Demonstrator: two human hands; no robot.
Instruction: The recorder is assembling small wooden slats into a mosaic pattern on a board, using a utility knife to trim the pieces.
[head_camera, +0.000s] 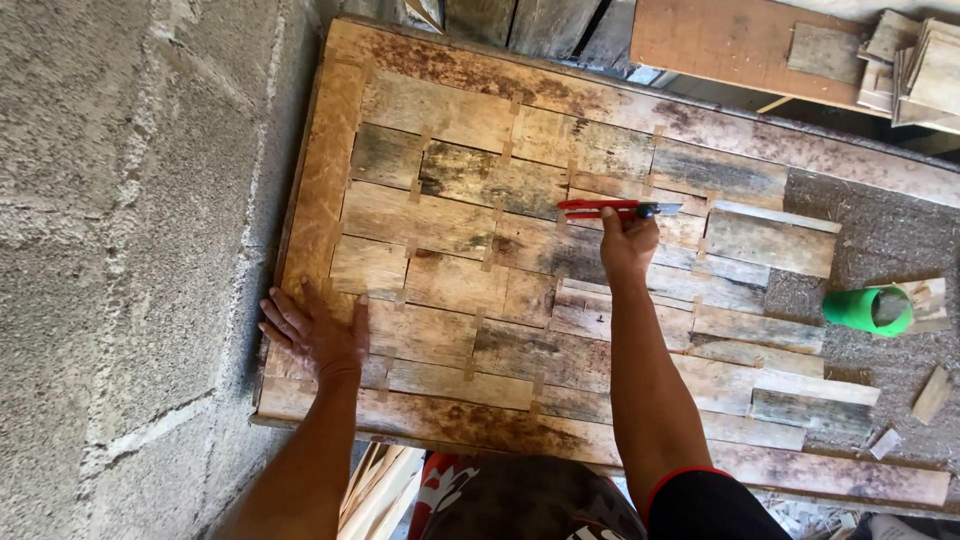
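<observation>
Head view: cutter (612, 208) blade tip indistinct

Right palm: hidden, since the right hand (628, 243) showed only its back while it gripped the red cutter (612, 208).
Cutter handle: partly covered by the fingers; the blade tip was too small to make out.
Left hand (315, 330): lay flat on the wooden panel (330, 170), so the wood beneath it was covered.
Panel's near edge: partly hidden behind both forearms and the person's clothing.
Green cup (866, 309): its contents were too dim to tell.
Stacked wood offcuts (915, 65): cut off by the top and right edges.
Bundle of sticks (375, 490): cut off at the bottom edge.
</observation>
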